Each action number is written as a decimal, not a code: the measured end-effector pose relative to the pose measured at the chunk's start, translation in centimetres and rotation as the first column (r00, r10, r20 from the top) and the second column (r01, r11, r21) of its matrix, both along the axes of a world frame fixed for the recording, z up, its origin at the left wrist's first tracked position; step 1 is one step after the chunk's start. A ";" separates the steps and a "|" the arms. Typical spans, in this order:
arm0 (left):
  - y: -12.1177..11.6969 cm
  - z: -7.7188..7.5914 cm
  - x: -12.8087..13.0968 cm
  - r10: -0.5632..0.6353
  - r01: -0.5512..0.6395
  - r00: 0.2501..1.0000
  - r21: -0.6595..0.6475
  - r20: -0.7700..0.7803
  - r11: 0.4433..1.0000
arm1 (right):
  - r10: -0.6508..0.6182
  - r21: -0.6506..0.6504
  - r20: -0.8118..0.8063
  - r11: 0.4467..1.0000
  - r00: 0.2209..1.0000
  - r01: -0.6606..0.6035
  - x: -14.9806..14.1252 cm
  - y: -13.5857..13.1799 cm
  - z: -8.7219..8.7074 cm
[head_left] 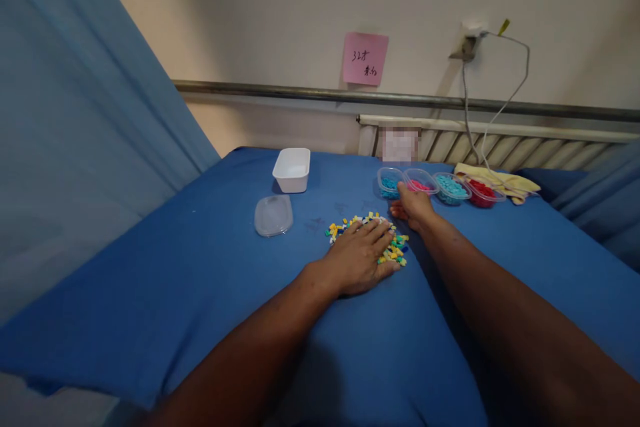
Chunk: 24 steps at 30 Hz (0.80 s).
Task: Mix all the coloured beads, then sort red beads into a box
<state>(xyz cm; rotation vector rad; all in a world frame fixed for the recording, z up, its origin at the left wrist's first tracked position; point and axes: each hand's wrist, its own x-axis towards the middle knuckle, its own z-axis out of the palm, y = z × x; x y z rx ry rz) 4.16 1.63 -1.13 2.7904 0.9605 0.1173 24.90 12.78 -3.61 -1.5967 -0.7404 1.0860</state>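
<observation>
My left hand [363, 257] lies flat, fingers spread, over a pile of small yellow, green, white and blue plastic pieces [395, 253] on the blue cloth. Just right of the pile, my right hand [415, 207] is at the near side of the clear tubs. Its thumb is apart from its loosely bent fingers and overlaps the edge of the tub of pink pieces [421, 185]; whether it touches the tub I cannot tell. Beside that stands a tub of blue pieces [389, 187]. Nothing shows between the right fingers.
Further right are a tub of light-blue pieces [451, 188], a tub of red pieces [483, 193] and a yellow cloth [520, 188]. A white container [292, 173] and a clear lid [273, 215] sit left. Behind are a radiator [445, 144], metal rail [280, 91] and hanging cable [515, 90].
</observation>
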 end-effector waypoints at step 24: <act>1.0 0.3 -0.6 0.279 -0.283 0.947 -0.002 -0.157 0.959 | 0.226 0.306 0.281 0.900 0.933 -0.310 5.1 -10.8 1.9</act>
